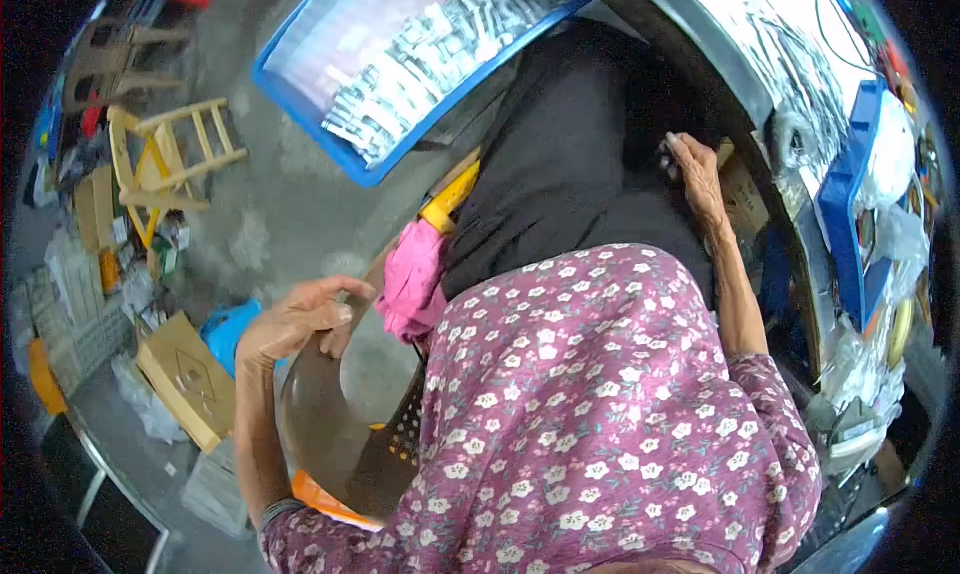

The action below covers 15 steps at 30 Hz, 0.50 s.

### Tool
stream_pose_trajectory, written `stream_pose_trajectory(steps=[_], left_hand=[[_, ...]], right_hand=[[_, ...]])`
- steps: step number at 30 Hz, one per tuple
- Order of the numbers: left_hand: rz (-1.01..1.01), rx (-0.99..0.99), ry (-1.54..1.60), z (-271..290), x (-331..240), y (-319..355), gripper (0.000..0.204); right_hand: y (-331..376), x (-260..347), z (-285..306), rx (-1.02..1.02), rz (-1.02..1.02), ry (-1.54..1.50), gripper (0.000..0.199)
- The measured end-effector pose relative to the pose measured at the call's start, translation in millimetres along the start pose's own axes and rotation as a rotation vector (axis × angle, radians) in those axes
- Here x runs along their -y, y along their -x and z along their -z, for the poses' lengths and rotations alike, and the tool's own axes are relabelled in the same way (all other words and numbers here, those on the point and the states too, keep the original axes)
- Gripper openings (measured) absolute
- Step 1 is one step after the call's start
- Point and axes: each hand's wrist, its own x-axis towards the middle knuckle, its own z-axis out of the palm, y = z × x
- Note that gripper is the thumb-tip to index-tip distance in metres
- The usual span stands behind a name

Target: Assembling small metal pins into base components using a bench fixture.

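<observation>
My left hand is at the left, over the curved armrest of a brown plastic chair. Its fingers are loosely bent and apart, with nothing visible between them; whether it touches the armrest I cannot tell. Above my black-trousered lap, near the bench edge, my right hand has its fingers pinched together. Small greyish bits show at its fingertips, too small to name. Ahead of my knees is a blue-rimmed tray with many small silvery metal parts heaped in it.
A pink cloth and a yellow-and-black object lie beside my left thigh. At the right, a bench holds more metal parts, a blue bin and plastic bags. A wooden stool and a cardboard box are leftward.
</observation>
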Motion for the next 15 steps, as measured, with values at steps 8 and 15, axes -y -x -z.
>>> stream_pose_trajectory(steps=[8,15], left_hand=[[-0.289,-0.424,-1.208,-13,18,-57,0.053],[-0.42,-0.468,-1.373,15,61,-70,0.064]], right_hand=[[24,-25,33,-0.285,-0.075,-0.088,0.025],[6,-26,16,-0.371,-0.046,0.18,0.034]])
